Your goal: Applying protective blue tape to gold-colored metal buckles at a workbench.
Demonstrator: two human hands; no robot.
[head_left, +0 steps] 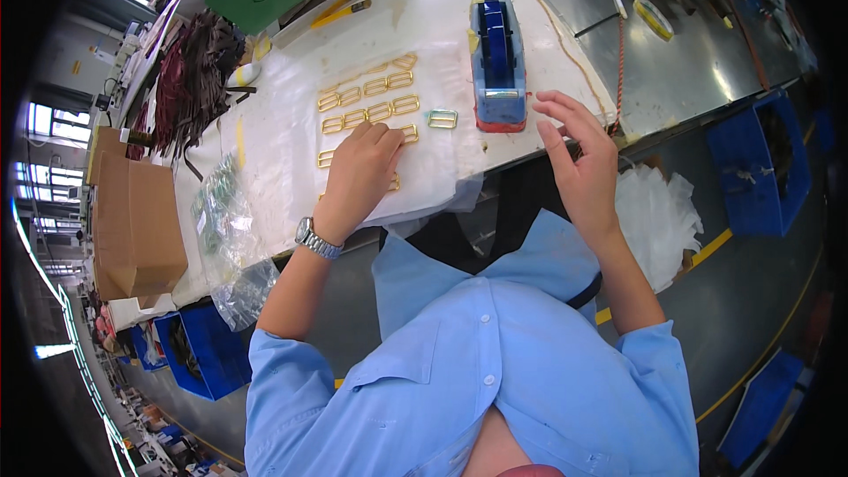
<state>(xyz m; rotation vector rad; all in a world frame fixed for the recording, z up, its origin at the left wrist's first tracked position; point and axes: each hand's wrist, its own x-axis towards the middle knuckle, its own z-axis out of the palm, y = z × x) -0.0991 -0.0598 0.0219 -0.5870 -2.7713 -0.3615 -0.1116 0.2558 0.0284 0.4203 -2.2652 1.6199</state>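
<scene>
Several gold rectangular buckles (pixel 369 102) lie in rows on a clear plastic sheet (pixel 291 124) spread over the white table. My left hand (pixel 360 172), with a metal watch at the wrist, rests fingers-down on the nearest buckles, pressing on one at its fingertips (pixel 408 132). One buckle (pixel 442 118) lies apart, beside a blue tape dispenser (pixel 496 62). My right hand (pixel 579 155) hovers just right of the dispenser with fingers spread, holding nothing.
A cardboard box (pixel 132 221) and bags of parts (pixel 221 212) sit at the table's left. Dark straps (pixel 190 79) pile at the far left. A tape roll (pixel 652 16) lies on the grey bench. Blue bins (pixel 760 163) stand on the floor.
</scene>
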